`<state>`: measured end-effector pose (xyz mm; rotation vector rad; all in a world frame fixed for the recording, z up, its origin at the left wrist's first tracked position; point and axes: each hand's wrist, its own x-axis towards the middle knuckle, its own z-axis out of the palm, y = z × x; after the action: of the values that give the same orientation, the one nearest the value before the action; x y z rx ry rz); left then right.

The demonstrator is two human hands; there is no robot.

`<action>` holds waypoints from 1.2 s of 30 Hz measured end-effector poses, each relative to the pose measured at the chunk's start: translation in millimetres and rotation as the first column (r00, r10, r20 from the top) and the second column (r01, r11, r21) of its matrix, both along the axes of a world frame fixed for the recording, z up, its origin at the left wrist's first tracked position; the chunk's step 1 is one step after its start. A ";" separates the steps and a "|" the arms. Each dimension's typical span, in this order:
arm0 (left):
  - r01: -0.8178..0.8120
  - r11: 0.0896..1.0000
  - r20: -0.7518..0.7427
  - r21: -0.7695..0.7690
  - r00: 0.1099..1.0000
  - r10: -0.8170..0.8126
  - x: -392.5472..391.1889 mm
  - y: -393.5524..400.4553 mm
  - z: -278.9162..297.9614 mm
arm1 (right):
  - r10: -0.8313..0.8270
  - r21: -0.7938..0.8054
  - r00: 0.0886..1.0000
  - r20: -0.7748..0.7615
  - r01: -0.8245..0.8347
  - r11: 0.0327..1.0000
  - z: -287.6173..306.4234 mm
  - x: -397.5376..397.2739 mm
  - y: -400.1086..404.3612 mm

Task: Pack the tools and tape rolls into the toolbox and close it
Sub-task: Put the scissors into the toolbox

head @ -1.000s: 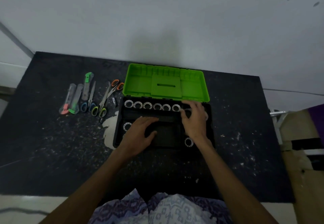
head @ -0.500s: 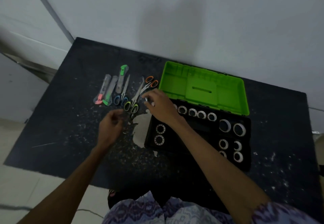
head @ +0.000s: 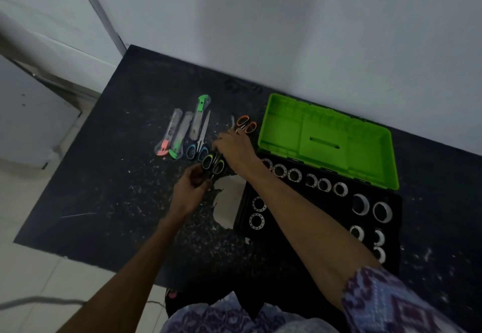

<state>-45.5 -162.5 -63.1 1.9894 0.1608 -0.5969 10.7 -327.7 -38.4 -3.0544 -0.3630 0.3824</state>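
The black toolbox [head: 323, 231] stands open at the right with its green lid [head: 326, 139] tipped back, and several tape rolls [head: 360, 203] sit in its base. Left of it lie the loose tools: three utility knives [head: 182, 134], blue-handled scissors [head: 198, 147], yellow-green-handled scissors [head: 214, 164] and orange-handled scissors [head: 246, 124]. My left hand [head: 189, 189] has its fingers curled at the yellow-green handles. My right hand [head: 234, 147] reaches across and covers the blades of the yellow-green and orange scissors, fingers bent down; what it holds is hidden.
The dark tabletop [head: 125, 171] is speckled with white scraps, and a pale worn patch [head: 228, 202] shows beside the toolbox. A white wall runs behind the table. Tiled floor [head: 28, 254] lies beyond the table's left and front edges.
Both hands left the toolbox and moved left to the scissors. The left hand closed in on the yellow-green handles and the right hand shifted onto the blades. My view swung left.
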 end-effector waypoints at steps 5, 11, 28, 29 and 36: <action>-0.116 0.991 -0.012 -0.070 0.993 0.115 7.0 5.4 -3.4 | 0.053 -0.027 0.998 0.041 -0.052 0.998 -6.5 3.2 5.4; -0.195 0.974 0.134 -0.114 0.969 0.209 8.5 10.1 20.8 | 0.035 0.157 0.949 0.314 -0.088 0.984 -3.0 -7.0 1.0; 0.086 0.984 0.327 -0.153 0.945 -0.032 -61.8 -72.2 66.2 | -0.404 0.505 0.884 0.236 0.244 0.828 57.6 -165.9 -103.1; 0.104 0.984 0.313 -0.145 0.948 -0.054 -67.3 -75.2 64.8 | -0.398 0.505 0.890 0.221 0.245 0.828 55.3 -178.3 -107.0; 0.350 0.927 0.426 0.135 0.824 -0.373 -109.8 -75.3 46.8 | -0.530 0.630 0.845 0.072 0.374 0.681 34.0 -259.9 -130.9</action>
<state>-155.3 -237.7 -16.3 2.1687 -0.5025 -0.3544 -249.2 -458.6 -4.4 -2.4248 0.2538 -0.1384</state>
